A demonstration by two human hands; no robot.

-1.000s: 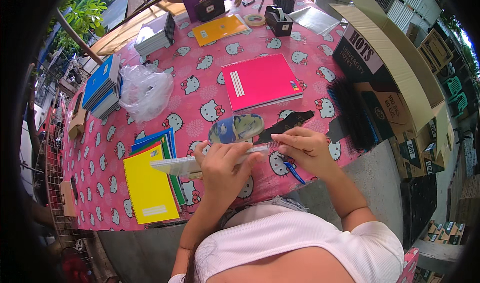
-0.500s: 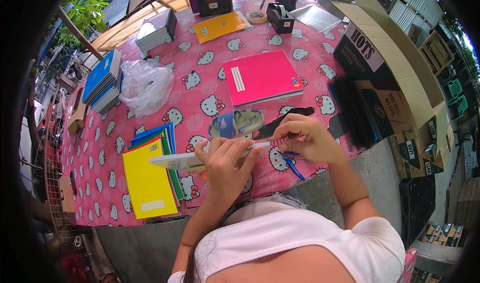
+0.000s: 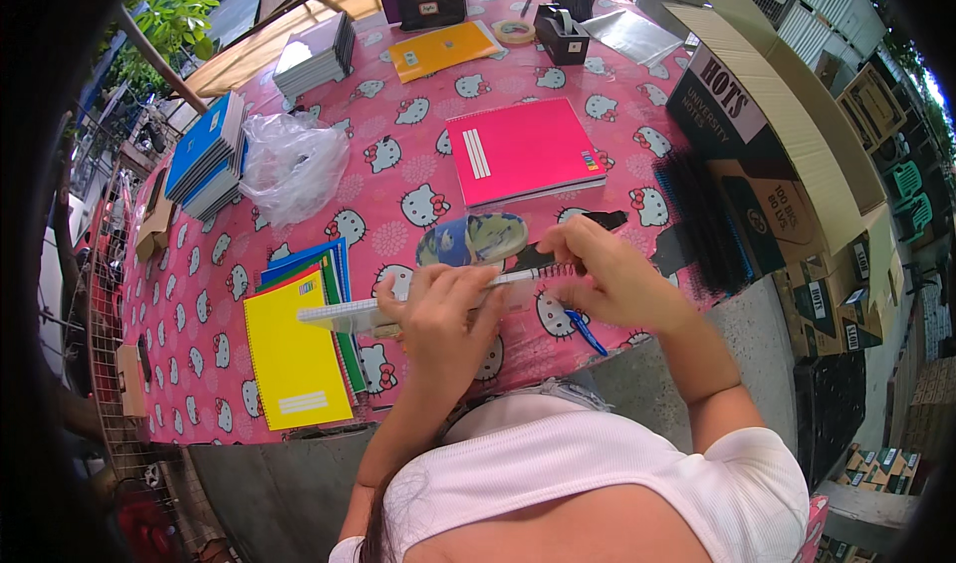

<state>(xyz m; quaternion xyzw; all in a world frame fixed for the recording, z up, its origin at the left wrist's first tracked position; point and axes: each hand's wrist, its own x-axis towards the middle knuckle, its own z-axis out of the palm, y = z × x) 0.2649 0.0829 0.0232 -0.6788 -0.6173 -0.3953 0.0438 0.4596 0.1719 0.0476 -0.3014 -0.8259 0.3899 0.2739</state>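
Both hands hold a thin spiral-bound notebook (image 3: 344,314), seen edge-on, level above the near part of the pink cartoon-cat tablecloth (image 3: 398,180). My left hand (image 3: 443,314) grips its middle from above. At the notebook's right end, my right hand (image 3: 612,279) pinches the wire binding. A wide tape roll (image 3: 473,239) lies just beyond my fingers. A blue pen (image 3: 583,332) lies under my right hand. A black strip (image 3: 602,220) shows past my right hand.
A pink notebook (image 3: 523,150) lies mid-table. A yellow-topped stack of coloured notebooks (image 3: 294,359) sits at my left, with a clear plastic bag (image 3: 294,170) and blue stack (image 3: 204,155) beyond. Black binding coils (image 3: 697,229) and cardboard boxes (image 3: 787,125) stand at the right.
My right hand has moved left from the black strip onto the notebook's wire-bound end. The notebook now sits more level between both hands.
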